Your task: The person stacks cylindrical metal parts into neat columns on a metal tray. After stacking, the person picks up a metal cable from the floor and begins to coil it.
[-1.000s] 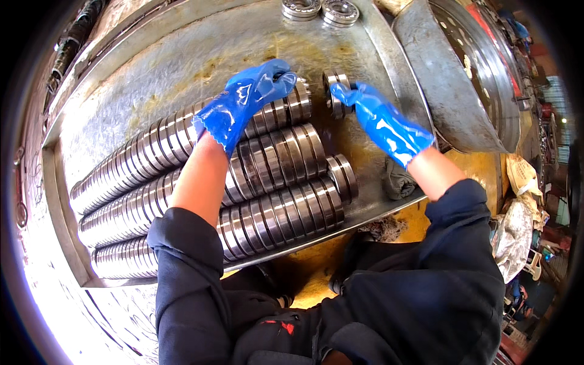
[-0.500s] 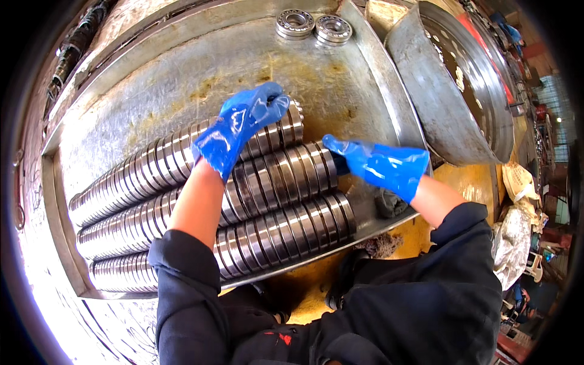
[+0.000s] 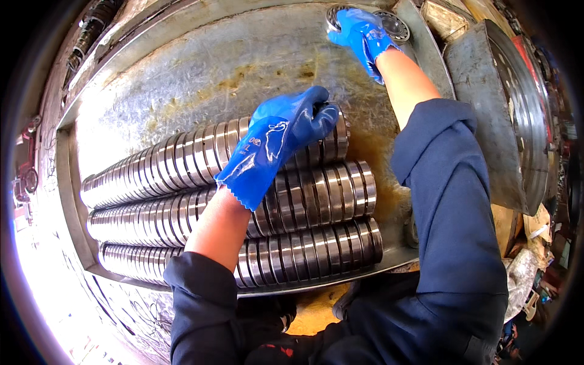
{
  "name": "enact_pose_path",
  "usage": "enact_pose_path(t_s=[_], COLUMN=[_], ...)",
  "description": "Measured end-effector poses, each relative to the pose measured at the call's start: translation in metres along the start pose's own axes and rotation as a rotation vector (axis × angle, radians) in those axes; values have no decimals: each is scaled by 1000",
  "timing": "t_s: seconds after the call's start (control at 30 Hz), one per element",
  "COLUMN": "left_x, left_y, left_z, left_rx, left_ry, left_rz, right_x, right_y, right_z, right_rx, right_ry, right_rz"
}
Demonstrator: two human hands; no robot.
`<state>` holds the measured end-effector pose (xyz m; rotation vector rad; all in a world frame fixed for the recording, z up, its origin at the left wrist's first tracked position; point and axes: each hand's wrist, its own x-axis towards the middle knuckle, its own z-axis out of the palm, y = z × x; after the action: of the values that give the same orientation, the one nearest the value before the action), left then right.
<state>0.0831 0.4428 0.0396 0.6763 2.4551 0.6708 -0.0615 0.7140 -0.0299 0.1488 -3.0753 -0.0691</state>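
Observation:
Three long rows of shiny steel bearing rings stand on edge in a shallow metal tray (image 3: 201, 73). My left hand (image 3: 277, 143), in a blue glove, lies on the right end of the top row (image 3: 170, 161), fingers curled over the last rings. My right hand (image 3: 362, 33), also blue-gloved, is stretched to the tray's far edge. There it grips a round bearing (image 3: 334, 15) lying flat. A second flat bearing (image 3: 392, 24) sits just to the right of it. The middle row (image 3: 328, 188) and the bottom row (image 3: 316, 246) lie untouched.
The tray's bare floor is stained with yellowish oil (image 3: 255, 73). A large grey metal disc (image 3: 493, 103) leans at the right, with crumpled rags (image 3: 523, 274) below it. Dark machine parts (image 3: 91, 24) sit at the upper left.
My right hand left the right end of the rows and reached up to the far flat bearing. My left hand stayed on the end of the top row.

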Motion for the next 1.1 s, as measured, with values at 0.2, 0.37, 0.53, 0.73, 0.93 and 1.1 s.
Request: enact_pose_path(t_s=[0.2,0.37,0.53,0.73,0.93,1.1], left_x=[4,3,20,16,9,23], left_y=[-7,-15,-8,-31,-23,-7], left_z=[8,10,26,23,11,32], left_rx=[-52,-41,-102,-329,-357,-323], left_ry=[101,104,102,129,199,137], left_rz=[131,126,252,273,292,296], right_x=[-94,-200,-268,-238,-243,-245], right_y=[-27,-38,40,-43,-94,-75], right_z=[-2,-36,62,4,-29,-23], right_rx=[109,509,1892,1935,1599,1605], right_ry=[-84,-128,-42,-47,-286,-380], right_rz=[67,171,1016,901,444,356])
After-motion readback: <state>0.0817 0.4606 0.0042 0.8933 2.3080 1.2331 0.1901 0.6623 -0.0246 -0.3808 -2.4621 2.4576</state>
